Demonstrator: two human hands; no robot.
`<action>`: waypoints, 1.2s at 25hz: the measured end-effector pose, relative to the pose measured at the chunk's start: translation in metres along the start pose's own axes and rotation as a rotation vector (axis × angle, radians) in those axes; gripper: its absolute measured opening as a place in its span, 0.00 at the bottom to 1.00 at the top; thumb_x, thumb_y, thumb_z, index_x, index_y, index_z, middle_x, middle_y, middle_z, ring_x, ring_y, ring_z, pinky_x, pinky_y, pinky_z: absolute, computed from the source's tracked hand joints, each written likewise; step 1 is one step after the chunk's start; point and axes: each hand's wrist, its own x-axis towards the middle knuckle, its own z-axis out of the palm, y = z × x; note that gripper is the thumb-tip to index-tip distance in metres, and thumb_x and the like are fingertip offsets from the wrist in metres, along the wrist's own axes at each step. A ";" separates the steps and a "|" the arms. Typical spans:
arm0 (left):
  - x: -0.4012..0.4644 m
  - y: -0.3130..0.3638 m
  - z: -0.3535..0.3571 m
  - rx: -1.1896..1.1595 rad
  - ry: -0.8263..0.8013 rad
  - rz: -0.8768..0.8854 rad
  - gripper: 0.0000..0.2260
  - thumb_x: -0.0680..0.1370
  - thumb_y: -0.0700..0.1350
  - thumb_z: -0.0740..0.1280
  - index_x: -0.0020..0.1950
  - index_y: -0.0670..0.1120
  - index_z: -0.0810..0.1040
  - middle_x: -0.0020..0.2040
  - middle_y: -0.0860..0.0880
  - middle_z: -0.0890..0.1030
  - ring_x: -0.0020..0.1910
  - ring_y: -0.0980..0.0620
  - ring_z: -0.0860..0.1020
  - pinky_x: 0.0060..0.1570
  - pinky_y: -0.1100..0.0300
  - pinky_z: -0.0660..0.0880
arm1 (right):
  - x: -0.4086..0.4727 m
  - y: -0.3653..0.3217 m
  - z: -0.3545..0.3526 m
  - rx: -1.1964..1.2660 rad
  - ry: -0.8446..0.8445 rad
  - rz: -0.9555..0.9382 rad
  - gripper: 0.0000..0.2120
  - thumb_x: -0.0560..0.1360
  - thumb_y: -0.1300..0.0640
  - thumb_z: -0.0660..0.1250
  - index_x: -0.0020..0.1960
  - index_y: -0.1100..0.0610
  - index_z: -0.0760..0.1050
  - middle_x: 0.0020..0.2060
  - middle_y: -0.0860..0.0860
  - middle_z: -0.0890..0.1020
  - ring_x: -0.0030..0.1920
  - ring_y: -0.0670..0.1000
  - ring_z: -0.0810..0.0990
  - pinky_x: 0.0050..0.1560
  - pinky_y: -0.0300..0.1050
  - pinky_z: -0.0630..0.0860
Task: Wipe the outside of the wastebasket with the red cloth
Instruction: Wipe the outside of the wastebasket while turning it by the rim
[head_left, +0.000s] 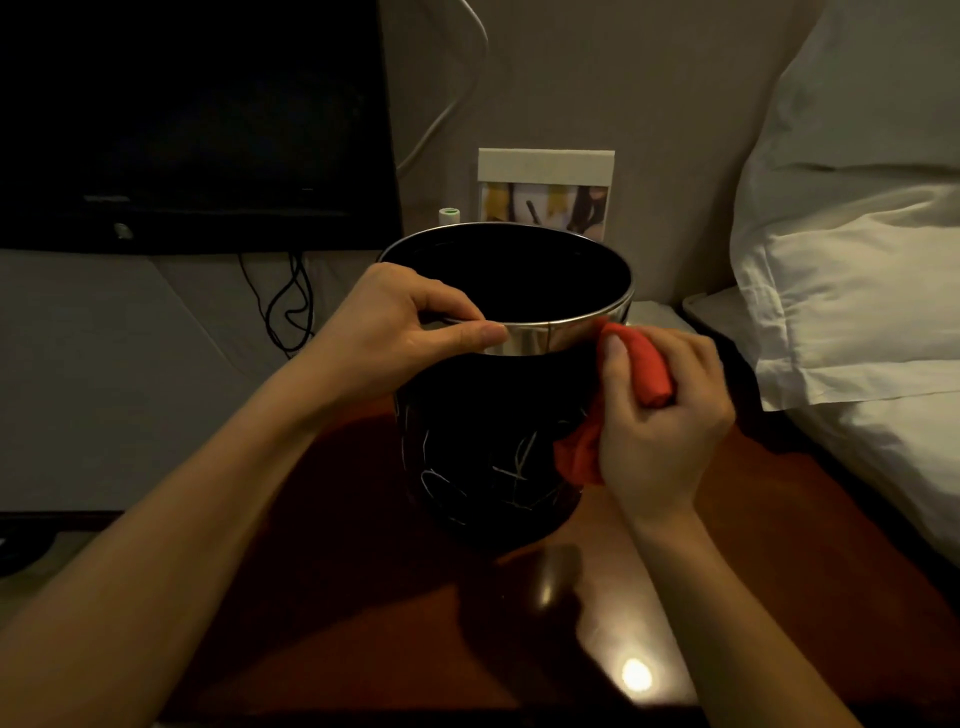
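A: Where's the left hand (410, 325)?
B: At nine o'clock on the wastebasket (493, 447), pinching its silver rim; the basket stands upright on the dark wooden table (363, 597).
A: And the right hand (660, 410)?
B: Three o'clock, fingers curled around the red cloth (641, 371), pressing it against the basket's outside.

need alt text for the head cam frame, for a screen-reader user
A person's right hand presses a bunched red cloth against the shiny metal rim band of a black wastebasket while the left hand grips the rim. The wastebasket stands on a reddish wooden table beside a bed with white pillows.
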 end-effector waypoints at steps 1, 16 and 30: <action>0.000 -0.001 0.000 0.004 0.005 0.010 0.06 0.71 0.57 0.67 0.42 0.57 0.81 0.38 0.57 0.82 0.41 0.64 0.78 0.41 0.73 0.71 | -0.005 -0.004 0.002 0.010 -0.018 -0.018 0.07 0.77 0.59 0.71 0.51 0.64 0.82 0.47 0.54 0.80 0.48 0.44 0.77 0.53 0.27 0.67; 0.000 -0.002 0.000 0.013 -0.005 0.050 0.03 0.72 0.54 0.67 0.42 0.58 0.79 0.38 0.60 0.80 0.41 0.66 0.78 0.42 0.74 0.70 | -0.085 0.030 0.002 -0.034 -0.354 -0.220 0.12 0.77 0.56 0.71 0.56 0.62 0.82 0.51 0.55 0.81 0.49 0.49 0.81 0.46 0.37 0.79; 0.001 -0.006 0.001 0.000 -0.006 0.033 0.03 0.72 0.54 0.67 0.42 0.58 0.80 0.38 0.59 0.81 0.42 0.65 0.78 0.41 0.74 0.70 | -0.064 0.027 0.001 -0.015 -0.239 -0.185 0.13 0.79 0.55 0.69 0.57 0.64 0.81 0.52 0.55 0.79 0.50 0.43 0.75 0.50 0.28 0.72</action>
